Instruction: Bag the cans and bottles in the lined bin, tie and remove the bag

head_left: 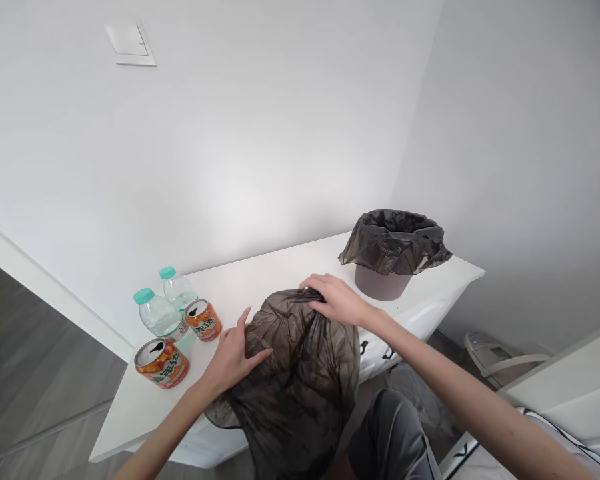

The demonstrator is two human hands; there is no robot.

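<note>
A dark, see-through plastic bag lies over the front edge of a white table and hangs down towards my knee. My left hand rests flat on the bag's left side, fingers stretched out. My right hand is closed, pinching the bag's bunched top edge. A small bin lined with another dark bag stands at the table's far right, a little beyond my right hand.
Left of the bag stand two orange drink cans, both opened, and two clear bottles with teal caps. White walls meet behind the table. A white appliance sits on the floor at the right.
</note>
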